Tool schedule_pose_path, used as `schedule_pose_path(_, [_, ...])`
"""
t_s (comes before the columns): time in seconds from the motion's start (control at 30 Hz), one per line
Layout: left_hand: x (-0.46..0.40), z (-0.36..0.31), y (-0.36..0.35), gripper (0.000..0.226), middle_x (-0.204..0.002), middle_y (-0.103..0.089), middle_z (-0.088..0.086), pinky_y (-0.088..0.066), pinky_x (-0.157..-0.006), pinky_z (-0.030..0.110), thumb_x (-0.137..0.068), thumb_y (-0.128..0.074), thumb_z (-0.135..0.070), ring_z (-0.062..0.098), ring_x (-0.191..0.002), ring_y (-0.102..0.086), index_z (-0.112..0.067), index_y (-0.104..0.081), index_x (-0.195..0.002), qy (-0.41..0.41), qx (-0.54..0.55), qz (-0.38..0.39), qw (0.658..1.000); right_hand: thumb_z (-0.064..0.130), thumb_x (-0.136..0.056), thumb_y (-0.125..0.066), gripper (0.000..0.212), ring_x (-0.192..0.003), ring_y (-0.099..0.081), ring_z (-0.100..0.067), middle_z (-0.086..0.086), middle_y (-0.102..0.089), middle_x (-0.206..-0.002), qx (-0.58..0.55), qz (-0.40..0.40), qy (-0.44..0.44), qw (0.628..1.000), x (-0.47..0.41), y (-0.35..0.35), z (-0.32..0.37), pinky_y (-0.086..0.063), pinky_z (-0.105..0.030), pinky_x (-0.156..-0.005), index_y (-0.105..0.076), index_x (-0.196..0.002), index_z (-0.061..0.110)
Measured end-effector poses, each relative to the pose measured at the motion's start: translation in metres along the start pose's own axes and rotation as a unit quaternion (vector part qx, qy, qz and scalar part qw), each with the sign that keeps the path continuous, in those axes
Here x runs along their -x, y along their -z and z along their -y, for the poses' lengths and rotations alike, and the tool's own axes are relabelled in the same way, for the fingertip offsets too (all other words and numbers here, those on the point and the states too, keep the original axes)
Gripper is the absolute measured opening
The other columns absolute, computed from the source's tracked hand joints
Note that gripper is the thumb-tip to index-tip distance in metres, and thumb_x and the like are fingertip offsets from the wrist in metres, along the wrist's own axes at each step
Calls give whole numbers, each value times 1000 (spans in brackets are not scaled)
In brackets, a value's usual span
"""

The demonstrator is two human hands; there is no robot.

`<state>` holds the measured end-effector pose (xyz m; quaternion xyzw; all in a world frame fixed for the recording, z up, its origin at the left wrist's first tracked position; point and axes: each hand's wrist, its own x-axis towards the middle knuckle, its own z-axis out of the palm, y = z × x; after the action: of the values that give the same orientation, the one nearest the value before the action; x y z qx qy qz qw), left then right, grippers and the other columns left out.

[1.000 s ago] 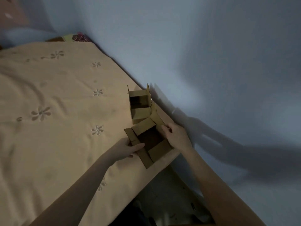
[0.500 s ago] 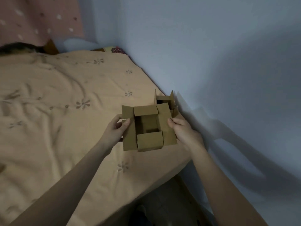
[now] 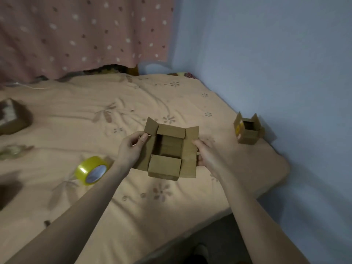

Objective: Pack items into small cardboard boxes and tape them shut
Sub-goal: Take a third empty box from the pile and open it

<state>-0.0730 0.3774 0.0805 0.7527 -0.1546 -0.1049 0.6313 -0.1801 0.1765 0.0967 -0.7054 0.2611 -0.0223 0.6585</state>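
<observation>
Scanning from the far left, blurred brown shapes [image 3: 13,119] lie on the bedspread [image 3: 80,115], too smeared to identify. Nearer in sits a roll of yellow tape [image 3: 91,170], lying on the cover and untouched. Next comes the left hand [image 3: 131,149], its thumb and fingers curled onto the left flap of the open cardboard box [image 3: 169,152], pinching that flap. This box is held up over the middle of the bed with all four flaps spread wide, and its inside looks dark; I cannot tell whether anything is in it. The right hand [image 3: 207,153] grips the right flap and side, fingers wrapped underneath. Farther right, close to the blue wall [image 3: 285,73], a second small box [image 3: 247,130] stands on the bed with its flaps up, also unsealed. Judging by this, the packing looks early: neither visible box is closed, and folding and taping remain.
</observation>
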Motion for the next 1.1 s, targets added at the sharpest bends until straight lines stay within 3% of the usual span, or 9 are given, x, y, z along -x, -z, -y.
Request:
schedule_pose_path(0.13, [25, 8, 66, 14, -88, -66, -9, -38, -69, 3, -95, -54, -23, 4, -83, -56, -29, -65, -102, -13, -43, -37, 998, 24, -97, -43, 23, -62, -68, -11, 4, -69, -73, 24, 23, -3, 999, 19, -74, 7, -50, -25, -49, -65, -97, 19])
schedule_pose_path(0.23, [41, 20, 108, 41, -85, -63, -9, -44, -72, 14, -87, -63, -38, 2, -84, -58, -45, -49, -126, 36, -78, -58, 995, 19, -97, -39, 25, -58, -67, -9, -1, -66, -75, 48, 35, -6, 998, 25, -118, 10, -50, -24, -46, -63, -102, 13])
schedule_pose_path(0.33, [54, 37, 144, 62, -101, -62, -1, -50, -77, 30, -83, -69, -34, 16, -91, -61, -38, -36, -135, 110, -85, -60, 988, 17, -98, -37, 24, -55, -67, -9, -2, -66, -76, 58, 37, -12, 998, 24, -156, 11, -50, -24, -44, -61, -98, 18])
schedule_pose_path(0.57, [77, 66, 211, 5, -87, -65, 1, -53, -76, 33, -87, -65, -22, 22, -87, -62, -19, -61, -86, 184, 1, -184, 966, 19, -96, -43, 13, -58, -70, -19, -6, -70, -72, 63, 133, -59, 987, 9, -237, 6, -56, -28, -49, -55, -96, 17])
schedule_pose_path(0.67, [87, 77, 242, 8, -88, -65, 4, -51, -83, 39, -89, -64, -24, 20, -87, -60, -16, -66, -89, 190, -17, -232, 954, 27, -98, -41, 20, -62, -71, -28, -6, -71, -63, 70, 186, -97, 975, 4, -266, 3, -60, -36, -57, -55, -88, 17])
schedule_pose_path(0.77, [102, 90, 270, 12, -89, -65, 3, -49, -77, 32, -90, -62, -26, 18, -88, -59, -16, -68, -92, 197, -41, -285, 937, 33, -101, -36, 34, -72, -66, -37, -21, -68, -84, 102, 186, -123, 970, -10, -294, -6, -56, -43, -68, -56, -89, 8])
schedule_pose_path(0.83, [113, 103, 286, 8, -86, -65, 2, -46, -73, 30, -89, -64, -26, 16, -85, -58, -19, -67, -88, 201, -73, -318, 924, 19, -99, -38, 24, -76, -62, -34, -26, -65, -96, 154, 166, -83, 970, -19, -310, -18, -50, -33, -65, -57, -95, 5])
schedule_pose_path(0.97, [131, 129, 311, 15, -90, -68, 3, -51, -79, 38, -83, -70, -32, 19, -86, -62, -19, -64, -87, 251, -89, -348, 899, -3, -86, -46, 28, -102, -60, -40, -20, -62, -97, 303, 136, 19, 943, -32, -335, -50, -45, -41, -91, -61, -110, -2])
schedule_pose_path(1.1, [138, 153, 327, 15, -87, -69, -1, -50, -79, 35, -82, -71, -35, 19, -87, -65, -22, -64, -85, 262, -72, -347, 898, 2, -77, -53, 41, -112, -47, -34, -12, -57, -113, 479, 45, 149, 864, -33, -356, -63, -27, -33, -88, -61, -116, 14])
